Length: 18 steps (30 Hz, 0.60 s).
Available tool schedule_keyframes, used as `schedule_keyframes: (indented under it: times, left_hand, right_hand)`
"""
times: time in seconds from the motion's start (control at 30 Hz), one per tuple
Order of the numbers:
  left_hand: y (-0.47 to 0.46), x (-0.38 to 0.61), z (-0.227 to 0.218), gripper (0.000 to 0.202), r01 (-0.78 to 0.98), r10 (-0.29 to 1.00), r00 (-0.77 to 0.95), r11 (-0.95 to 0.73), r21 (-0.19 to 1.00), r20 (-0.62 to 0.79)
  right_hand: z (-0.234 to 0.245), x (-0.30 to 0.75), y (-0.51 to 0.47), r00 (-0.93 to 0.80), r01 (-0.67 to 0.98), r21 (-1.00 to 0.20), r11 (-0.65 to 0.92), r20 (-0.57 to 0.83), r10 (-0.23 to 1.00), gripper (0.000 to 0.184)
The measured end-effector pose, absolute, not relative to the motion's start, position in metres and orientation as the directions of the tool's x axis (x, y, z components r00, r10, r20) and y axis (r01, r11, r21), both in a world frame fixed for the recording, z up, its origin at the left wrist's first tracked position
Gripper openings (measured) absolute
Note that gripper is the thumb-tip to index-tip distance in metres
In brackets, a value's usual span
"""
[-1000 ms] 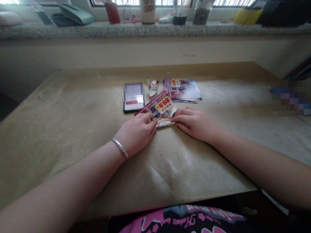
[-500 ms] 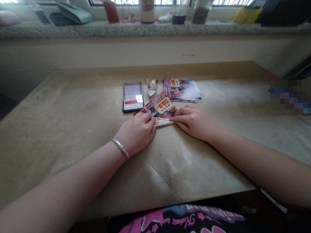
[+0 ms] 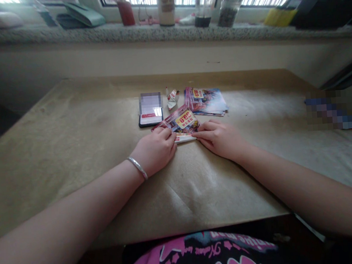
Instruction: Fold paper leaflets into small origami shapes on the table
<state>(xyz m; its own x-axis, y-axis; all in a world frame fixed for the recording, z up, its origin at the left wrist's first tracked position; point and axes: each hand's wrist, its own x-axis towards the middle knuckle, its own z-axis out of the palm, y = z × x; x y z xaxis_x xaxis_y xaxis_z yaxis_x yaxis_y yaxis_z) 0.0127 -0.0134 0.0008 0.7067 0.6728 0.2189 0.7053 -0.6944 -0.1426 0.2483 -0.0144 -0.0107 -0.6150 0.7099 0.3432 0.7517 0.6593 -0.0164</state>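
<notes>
A colourful printed flyer (image 3: pixel 181 122), partly folded, lies on the brown paper-covered table (image 3: pixel 74 139). My left hand (image 3: pixel 154 149), with a silver bangle on the wrist, has its fingers curled and pinches the flyer's near left edge. My right hand (image 3: pixel 220 139) presses its fingertips together on the near right edge of the same flyer. Just beyond it sit a small folded paper figure (image 3: pixel 172 98) and a stack of similar flyers (image 3: pixel 205 101).
A phone (image 3: pixel 150 111) lies face up left of the flyer. A stone windowsill (image 3: pixel 157 32) behind the table carries bottles, jars and a teal pouch (image 3: pixel 85 15). A blurred object (image 3: pixel 334 109) rests at the table's right side.
The raised part of the flyer has been pressed lower and flatter between my hands. Both hands stay almost where they were.
</notes>
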Motion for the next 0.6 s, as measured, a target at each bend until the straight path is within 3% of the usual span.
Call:
schedule_keyframes:
  times: [0.6]
  left_hand:
    - [-0.0132,0.0103,-0.0021,0.031,0.686,0.644,0.722,-0.714,-0.140,0.253]
  right_hand:
    - [-0.0070,0.2464,-0.0195,-0.631,0.760,0.105,0.641,0.352,0.691,0.029]
